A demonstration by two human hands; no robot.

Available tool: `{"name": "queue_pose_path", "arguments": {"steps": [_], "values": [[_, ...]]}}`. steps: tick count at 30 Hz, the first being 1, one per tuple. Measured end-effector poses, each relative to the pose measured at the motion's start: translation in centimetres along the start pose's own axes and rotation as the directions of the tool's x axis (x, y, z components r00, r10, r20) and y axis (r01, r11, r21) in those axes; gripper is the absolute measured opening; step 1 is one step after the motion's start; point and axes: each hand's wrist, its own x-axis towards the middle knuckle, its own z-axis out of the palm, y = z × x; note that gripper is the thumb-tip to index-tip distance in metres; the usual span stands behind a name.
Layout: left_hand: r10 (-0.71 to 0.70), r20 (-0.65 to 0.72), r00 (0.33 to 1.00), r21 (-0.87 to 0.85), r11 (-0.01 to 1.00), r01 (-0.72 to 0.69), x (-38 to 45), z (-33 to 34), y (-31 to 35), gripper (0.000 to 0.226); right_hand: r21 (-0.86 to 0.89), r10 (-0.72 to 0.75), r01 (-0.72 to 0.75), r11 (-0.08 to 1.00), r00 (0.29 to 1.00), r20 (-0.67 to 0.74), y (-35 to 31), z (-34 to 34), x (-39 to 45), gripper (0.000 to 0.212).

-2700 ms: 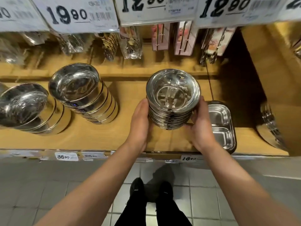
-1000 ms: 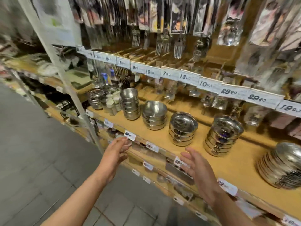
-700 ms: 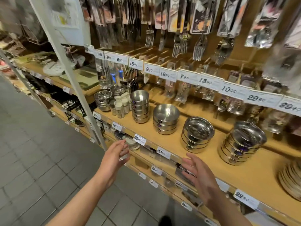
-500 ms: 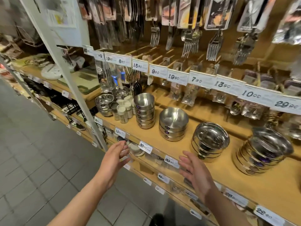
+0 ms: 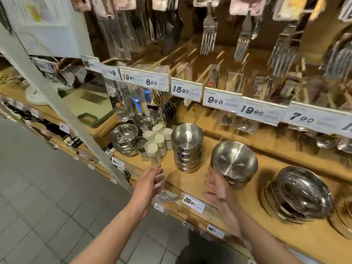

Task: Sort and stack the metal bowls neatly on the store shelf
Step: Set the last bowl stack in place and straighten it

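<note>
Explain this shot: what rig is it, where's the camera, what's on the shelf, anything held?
There is no robot here: a person wears one wide-angle camera on the head, looking forward and down. The left hand and right hand reach toward a wooden store shelf, both open and holding nothing. On the shelf stand a tall stack of metal bowls, a shorter stack beside the right hand's fingertips, a tilted stack further right, and small white-lidded jars. Packaged forks hang above price tags.
</note>
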Motion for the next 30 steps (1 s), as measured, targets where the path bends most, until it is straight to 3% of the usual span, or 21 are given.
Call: {"name": "queue_pose_path", "arguments": {"steps": [4,8,11,13,17,23,30], "values": [[-0.02,0.086,0.996,0.072,0.997,0.014,4.6,0.7,1.0,0.031,0.027,-0.12,0.119,0.992,0.993,0.004,1.1,2.0,2.5,0.046],[0.011,0.288,0.957,0.177,0.982,-0.064,8.6,1.3,1.5,0.038,0.117,-0.123,0.145,0.982,0.976,-0.178,0.8,4.3,4.9,0.036],[0.016,0.406,0.914,0.168,0.981,-0.092,11.3,1.8,0.8,0.032,0.141,-0.131,0.168,0.976,0.962,-0.239,1.2,5.2,6.9,0.044],[0.047,0.406,0.912,0.162,0.979,-0.123,12.6,2.2,0.3,0.032,0.194,-0.137,0.184,0.964,0.963,-0.233,1.5,5.6,7.9,0.051],[0.068,0.481,0.874,0.106,0.985,-0.136,13.9,3.3,0.4,0.035,0.232,-0.233,0.28,0.932,0.949,-0.212,1.6,6.1,9.2,0.034],[0.065,0.42,0.905,0.024,0.996,-0.083,15.7,4.1,0.5,0.04,0.145,-0.315,0.361,0.921,0.911,-0.267,1.7,6.9,10.5,0.036],[0.019,0.485,0.874,0.055,0.997,-0.052,16.5,4.4,0.8,0.044,0.238,-0.302,0.358,0.903,0.922,-0.241,1.6,7.1,11.5,0.037]]}}
